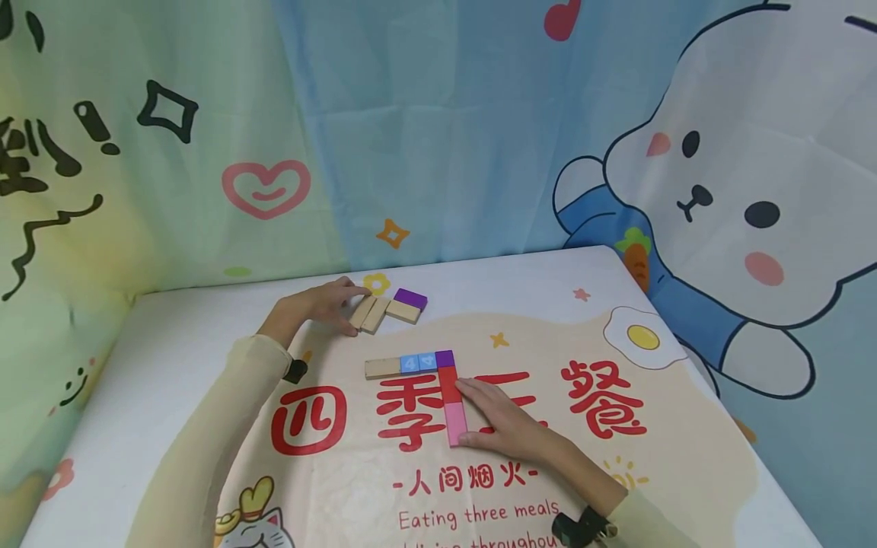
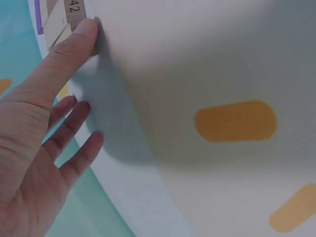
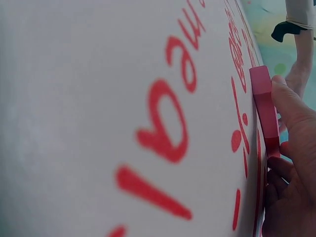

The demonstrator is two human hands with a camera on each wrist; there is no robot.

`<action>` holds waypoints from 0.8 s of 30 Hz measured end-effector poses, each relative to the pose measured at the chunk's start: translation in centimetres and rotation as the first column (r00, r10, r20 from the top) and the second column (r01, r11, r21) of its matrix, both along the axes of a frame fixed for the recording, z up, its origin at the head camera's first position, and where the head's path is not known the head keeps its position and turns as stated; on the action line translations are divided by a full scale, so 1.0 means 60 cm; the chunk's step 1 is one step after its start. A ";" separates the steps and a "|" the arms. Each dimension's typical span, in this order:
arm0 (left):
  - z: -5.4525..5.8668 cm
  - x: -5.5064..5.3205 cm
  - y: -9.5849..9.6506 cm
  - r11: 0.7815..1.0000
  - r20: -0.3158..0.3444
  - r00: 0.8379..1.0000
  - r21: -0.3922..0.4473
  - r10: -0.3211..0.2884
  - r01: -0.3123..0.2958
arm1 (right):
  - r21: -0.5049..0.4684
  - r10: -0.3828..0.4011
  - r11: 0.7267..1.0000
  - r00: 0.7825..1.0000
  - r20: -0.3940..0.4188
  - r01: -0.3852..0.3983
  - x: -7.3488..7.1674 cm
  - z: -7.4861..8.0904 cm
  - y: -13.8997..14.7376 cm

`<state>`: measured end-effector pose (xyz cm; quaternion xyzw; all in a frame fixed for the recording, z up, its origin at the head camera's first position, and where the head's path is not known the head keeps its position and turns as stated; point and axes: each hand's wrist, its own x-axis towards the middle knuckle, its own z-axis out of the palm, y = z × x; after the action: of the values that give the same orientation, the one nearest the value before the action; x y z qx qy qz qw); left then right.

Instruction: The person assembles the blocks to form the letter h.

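My left hand [image 1: 332,303] is at the far side of the table, its thumb and index finger at the two ends of a plain wooden block [image 1: 361,313]. In the left wrist view the thumb lies on a wooden block [image 2: 75,14] printed "42", while the other fingers extend loosely. Beside it are two more wooden blocks, one against a purple block [image 1: 412,299]. Nearer, a row joins a wooden block [image 1: 382,368], two blue blocks [image 1: 418,363] marked 4 and a purple block [image 1: 445,358]. A red block [image 1: 448,383] and pink block [image 1: 455,424] run down from it; my right hand [image 1: 510,422] touches their right side.
A printed cloth [image 1: 329,495] with red characters and cartoon figures covers the table. Behind it hangs a patterned curtain [image 1: 438,137] with a white cartoon animal at the right. The table's back edge lies just beyond the loose blocks.
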<state>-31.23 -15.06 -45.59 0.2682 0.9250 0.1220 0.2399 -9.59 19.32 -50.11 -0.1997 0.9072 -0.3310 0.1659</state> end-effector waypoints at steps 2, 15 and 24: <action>-0.001 0.002 -0.003 1.000 -0.006 1.000 -0.004 0.013 -0.013 | 0.003 -0.001 1.000 1.000 0.002 0.001 0.000 -0.001 0.000; -0.013 0.051 -0.047 0.996 -0.128 0.991 0.093 0.025 -0.013 | -0.001 -0.004 1.000 1.000 0.005 0.004 0.000 0.003 0.002; -0.020 0.162 -0.045 0.992 -0.152 0.987 0.119 0.049 -0.030 | 0.005 -0.005 1.000 1.000 0.008 0.004 0.001 0.003 0.000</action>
<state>-21.49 -17.78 -46.81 0.2720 0.9373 0.1592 0.1489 -9.54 19.32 -49.94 -0.1960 0.9078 -0.3299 0.1692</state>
